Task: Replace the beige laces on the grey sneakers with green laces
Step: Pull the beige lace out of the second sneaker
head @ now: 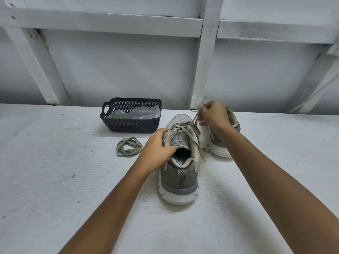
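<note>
I'm gripping shoe (178,173) collar with left hand (157,149) to brace it; right hand (213,114) is pinching lace (194,119) taut for unthreading.

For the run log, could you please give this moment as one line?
left hand: grips near sneaker collar | right hand: pinches its beige lace | loose lace: coiled beside navy basket

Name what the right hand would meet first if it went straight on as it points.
Likely the white post behind: the right hand, pinching the beige lace, points at it; depth unclear.
</note>
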The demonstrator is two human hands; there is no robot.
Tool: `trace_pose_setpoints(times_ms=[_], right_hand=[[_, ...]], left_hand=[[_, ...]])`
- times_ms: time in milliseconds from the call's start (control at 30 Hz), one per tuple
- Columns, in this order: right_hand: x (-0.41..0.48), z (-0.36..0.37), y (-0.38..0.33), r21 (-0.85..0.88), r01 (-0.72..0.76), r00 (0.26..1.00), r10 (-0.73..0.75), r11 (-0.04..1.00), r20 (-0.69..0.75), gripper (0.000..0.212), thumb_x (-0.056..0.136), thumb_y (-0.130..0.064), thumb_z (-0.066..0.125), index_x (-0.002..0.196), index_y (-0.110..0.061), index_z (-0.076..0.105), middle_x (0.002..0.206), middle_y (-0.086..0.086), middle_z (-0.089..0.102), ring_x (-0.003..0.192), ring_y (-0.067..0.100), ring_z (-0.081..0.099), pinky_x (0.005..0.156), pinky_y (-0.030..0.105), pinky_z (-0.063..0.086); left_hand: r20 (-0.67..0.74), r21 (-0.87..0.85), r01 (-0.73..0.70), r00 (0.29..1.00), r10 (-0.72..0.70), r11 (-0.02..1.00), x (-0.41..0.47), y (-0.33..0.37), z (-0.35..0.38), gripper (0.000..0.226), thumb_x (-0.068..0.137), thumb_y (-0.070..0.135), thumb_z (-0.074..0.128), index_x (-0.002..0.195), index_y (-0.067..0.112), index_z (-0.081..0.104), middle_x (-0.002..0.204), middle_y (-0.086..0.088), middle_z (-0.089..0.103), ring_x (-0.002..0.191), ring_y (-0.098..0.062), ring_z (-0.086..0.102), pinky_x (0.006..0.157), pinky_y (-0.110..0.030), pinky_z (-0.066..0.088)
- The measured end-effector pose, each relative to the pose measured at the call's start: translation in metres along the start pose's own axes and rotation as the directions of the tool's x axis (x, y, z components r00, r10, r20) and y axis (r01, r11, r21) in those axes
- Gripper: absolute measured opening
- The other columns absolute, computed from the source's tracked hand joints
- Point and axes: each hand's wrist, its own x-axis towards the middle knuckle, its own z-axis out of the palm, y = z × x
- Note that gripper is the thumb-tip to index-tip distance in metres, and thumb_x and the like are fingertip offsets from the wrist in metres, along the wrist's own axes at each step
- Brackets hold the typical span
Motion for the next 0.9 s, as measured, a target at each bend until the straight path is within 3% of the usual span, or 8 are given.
trace_pose_setpoints(times_ms=[133, 267, 333, 433, 633, 767, 833, 900], right_hand=[[0.002, -0.008, -0.005, 0.157, 0.013, 0.997, -0.001, 0.988, -0.077, 0.03, 0.098, -0.015, 0.044, 0.07, -0.01, 0.052, 0.067, 0.012, 0.057, 0.056, 0.02, 0.057, 0.051, 0.032, 0.052], [-0.012, 0.004, 0.009, -0.139, -0.039, 0.976, 0.068, 0.99, 0.209, 0.03, 0.091, -0.028, 0.06, 0.077, -0.002, 0.063, 0.066, 0.011, 0.059, 0.061, 0.023, 0.06, 0.063, 0.039, 0.056], [-0.016, 0.009, 0.012, -0.224, 0.0, 0.966, 0.058, 0.975, 0.253, 0.027, 0.089, -0.023, 0.064, 0.07, -0.004, 0.062, 0.066, 0.01, 0.06, 0.066, 0.025, 0.063, 0.068, 0.04, 0.058], [-0.01, 0.008, 0.009, -0.211, 0.022, 0.982, 0.019, 0.977, 0.189, 0.024, 0.09, -0.011, 0.061, 0.066, -0.006, 0.06, 0.076, 0.019, 0.065, 0.074, 0.033, 0.067, 0.072, 0.045, 0.058], [-0.001, -0.005, -0.005, 0.074, -0.017, 0.999, 0.02, 0.997, -0.033, 0.02, 0.098, -0.01, 0.043, 0.085, 0.0, 0.056, 0.075, 0.016, 0.059, 0.055, 0.018, 0.058, 0.053, 0.033, 0.056], [-0.016, 0.004, 0.003, -0.17, -0.025, 0.974, 0.063, 0.985, 0.22, 0.024, 0.092, -0.019, 0.06, 0.078, 0.0, 0.064, 0.067, 0.01, 0.06, 0.059, 0.02, 0.06, 0.06, 0.035, 0.057], [-0.019, 0.009, 0.006, -0.311, 0.05, 0.971, 0.027, 0.949, 0.239, 0.022, 0.089, -0.019, 0.064, 0.076, -0.001, 0.066, 0.073, 0.013, 0.063, 0.074, 0.028, 0.065, 0.074, 0.042, 0.057], [-0.017, 0.01, 0.005, -0.275, 0.05, 0.982, 0.002, 0.96, 0.188, 0.021, 0.089, -0.015, 0.063, 0.075, 0.0, 0.066, 0.079, 0.018, 0.066, 0.082, 0.033, 0.067, 0.079, 0.047, 0.056]], left_hand=[[0.002, -0.031, -0.008, 1.0, 0.008, 0.999, 0.0, 0.0, 0.0, 0.058, 0.082, 0.018, 0.059, 0.137, 0.026, 0.041, 0.129, -0.003, 0.051, 0.108, -0.019, 0.057, 0.092, -0.035, 0.046], [0.005, -0.035, -0.018, 1.0, 0.019, 0.999, 0.0, 0.0, 0.0, 0.055, 0.08, 0.018, 0.06, 0.134, 0.023, 0.046, 0.125, -0.004, 0.053, 0.103, -0.018, 0.058, 0.089, -0.034, 0.048], [0.008, -0.05, -0.021, 1.0, 0.022, 0.999, -0.001, 0.001, 0.001, 0.058, 0.075, 0.025, 0.059, 0.132, 0.023, 0.048, 0.125, -0.005, 0.053, 0.104, -0.019, 0.059, 0.092, -0.038, 0.048], [0.01, -0.053, -0.024, 1.0, 0.024, 0.998, -0.001, 0.0, 0.001, 0.059, 0.073, 0.026, 0.058, 0.131, 0.024, 0.048, 0.124, -0.006, 0.053, 0.103, -0.02, 0.059, 0.093, -0.041, 0.048], [-0.001, -0.059, -0.033, 0.999, 0.033, 0.998, 0.001, -0.004, 0.001, 0.053, 0.081, 0.017, 0.059, 0.133, 0.024, 0.048, 0.125, -0.006, 0.052, 0.102, -0.019, 0.059, 0.09, -0.036, 0.048], [0.0, -0.064, -0.044, 0.999, 0.044, 0.997, 0.002, -0.004, 0.002, 0.053, 0.081, 0.015, 0.059, 0.133, 0.021, 0.048, 0.126, -0.007, 0.052, 0.103, -0.019, 0.059, 0.092, -0.039, 0.048], [-0.001, -0.062, -0.04, 0.999, 0.04, 0.997, 0.003, -0.005, 0.002, 0.054, 0.081, 0.016, 0.06, 0.133, 0.023, 0.047, 0.126, -0.007, 0.051, 0.103, -0.019, 0.059, 0.093, -0.04, 0.048], [-0.001, -0.067, -0.035, 0.999, 0.035, 0.997, 0.004, -0.006, 0.002, 0.054, 0.081, 0.017, 0.06, 0.132, 0.025, 0.047, 0.126, -0.006, 0.051, 0.101, -0.019, 0.06, 0.091, -0.039, 0.049]])
